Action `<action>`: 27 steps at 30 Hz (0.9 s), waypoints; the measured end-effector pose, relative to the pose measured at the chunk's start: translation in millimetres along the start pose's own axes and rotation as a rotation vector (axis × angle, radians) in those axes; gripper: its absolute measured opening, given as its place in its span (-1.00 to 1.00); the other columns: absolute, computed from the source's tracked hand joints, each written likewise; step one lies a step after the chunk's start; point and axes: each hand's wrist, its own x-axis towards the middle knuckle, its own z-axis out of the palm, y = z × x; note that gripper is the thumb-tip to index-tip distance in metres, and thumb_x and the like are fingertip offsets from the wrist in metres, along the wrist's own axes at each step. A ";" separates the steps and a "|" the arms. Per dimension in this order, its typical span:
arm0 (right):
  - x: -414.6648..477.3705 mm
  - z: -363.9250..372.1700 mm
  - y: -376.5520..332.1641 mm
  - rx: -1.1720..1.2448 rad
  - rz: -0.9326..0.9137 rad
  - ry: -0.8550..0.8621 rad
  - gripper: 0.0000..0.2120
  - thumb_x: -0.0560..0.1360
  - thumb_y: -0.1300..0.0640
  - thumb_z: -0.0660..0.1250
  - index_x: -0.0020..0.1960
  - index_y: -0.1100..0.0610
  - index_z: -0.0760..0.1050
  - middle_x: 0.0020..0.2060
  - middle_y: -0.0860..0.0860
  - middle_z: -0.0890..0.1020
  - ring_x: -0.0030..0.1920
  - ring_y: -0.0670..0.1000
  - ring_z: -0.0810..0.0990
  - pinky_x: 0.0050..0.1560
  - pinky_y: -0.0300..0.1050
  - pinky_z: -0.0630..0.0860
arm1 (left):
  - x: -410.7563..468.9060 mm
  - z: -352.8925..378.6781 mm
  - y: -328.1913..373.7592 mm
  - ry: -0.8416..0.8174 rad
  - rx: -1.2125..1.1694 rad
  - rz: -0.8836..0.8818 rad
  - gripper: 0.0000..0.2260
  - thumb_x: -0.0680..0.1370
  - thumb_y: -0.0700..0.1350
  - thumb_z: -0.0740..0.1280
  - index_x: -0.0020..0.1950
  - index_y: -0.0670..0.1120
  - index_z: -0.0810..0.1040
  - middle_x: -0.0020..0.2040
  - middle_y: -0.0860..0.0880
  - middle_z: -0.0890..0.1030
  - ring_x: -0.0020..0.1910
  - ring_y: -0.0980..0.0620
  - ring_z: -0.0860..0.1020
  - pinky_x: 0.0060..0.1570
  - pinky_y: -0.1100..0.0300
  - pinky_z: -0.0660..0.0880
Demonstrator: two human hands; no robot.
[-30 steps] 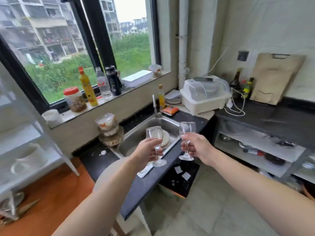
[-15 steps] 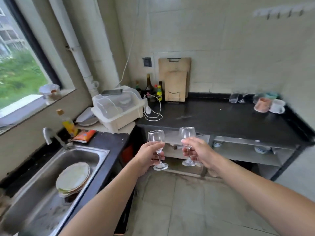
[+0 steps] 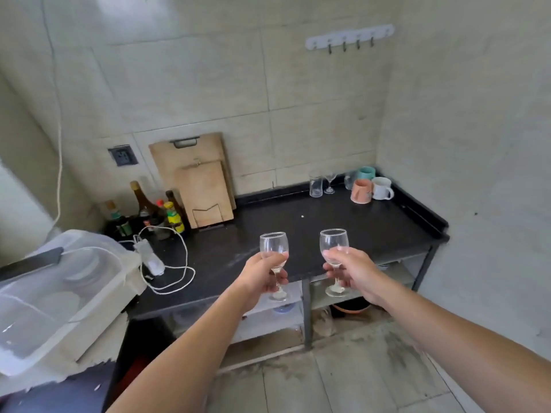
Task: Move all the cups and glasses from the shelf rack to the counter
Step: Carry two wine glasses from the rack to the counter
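Note:
My left hand [image 3: 260, 278] grips a clear stemmed wine glass [image 3: 273, 244] by the bowl and stem. My right hand [image 3: 354, 271] holds a second wine glass [image 3: 333, 240] the same way. Both glasses are upright, in the air just in front of the black counter [image 3: 313, 231]. At the counter's far right corner stand a tall clear glass [image 3: 315, 183], a small stemmed glass [image 3: 330, 183], a pink mug [image 3: 361, 191], a white mug [image 3: 382, 188] and a teal mug [image 3: 365, 173]. The shelf rack is out of view.
Two wooden cutting boards [image 3: 202, 186] lean on the wall at the counter's back. Sauce bottles [image 3: 155, 213] and a white coiled cable [image 3: 167, 263] lie at the counter's left. A white dish drainer box [image 3: 59, 293] stands left. Open shelves run under the counter.
My view has swung right from the sink and window to the black counter. Both hands still carry their glasses and now sit closer to the counter's front edge.

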 end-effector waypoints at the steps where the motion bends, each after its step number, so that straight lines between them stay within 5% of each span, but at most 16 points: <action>1: 10.2 -10.1 -3.1 0.007 0.004 0.031 -0.71 0.39 -0.04 0.46 0.04 0.07 0.59 -0.24 0.01 0.71 -0.30 -0.04 0.65 -0.39 -0.21 0.43 | 17.4 7.9 5.7 -0.031 0.004 -0.007 -0.65 0.48 0.04 0.41 0.13 -0.14 0.50 -0.20 -0.16 0.59 -0.27 -0.06 0.60 -0.30 0.14 0.46; 8: 102.5 -94.4 -12.9 0.048 0.032 0.191 -0.68 0.34 -0.03 0.51 0.04 0.06 0.60 -0.11 0.07 0.71 -0.26 -0.03 0.69 -0.39 -0.18 0.45 | 144.4 75.1 27.8 -0.170 0.018 -0.043 -0.70 0.49 0.02 0.39 0.09 -0.14 0.47 -0.23 -0.14 0.61 -0.28 -0.07 0.62 -0.25 0.11 0.48; 22: 345.0 -212.4 -67.8 -0.032 0.092 0.098 -0.57 0.39 0.00 0.50 0.21 -0.01 0.46 -0.02 0.06 0.70 -0.17 -0.04 0.74 -0.36 -0.22 0.50 | 376.7 165.6 77.4 -0.091 -0.023 -0.127 -0.73 0.51 0.02 0.36 0.08 -0.13 0.50 -0.17 -0.13 0.66 -0.16 -0.08 0.64 -0.03 0.02 0.52; 27: 416.8 -220.6 -78.9 -0.123 0.092 0.058 -0.55 0.38 0.02 0.51 0.22 0.03 0.48 0.00 0.07 0.68 -0.05 -0.02 0.68 -0.19 -0.15 0.51 | 444.0 162.5 82.8 -0.025 -0.024 -0.152 -0.66 0.49 -0.01 0.40 0.16 -0.18 0.51 -0.06 -0.16 0.63 -0.08 -0.09 0.63 -0.02 0.02 0.51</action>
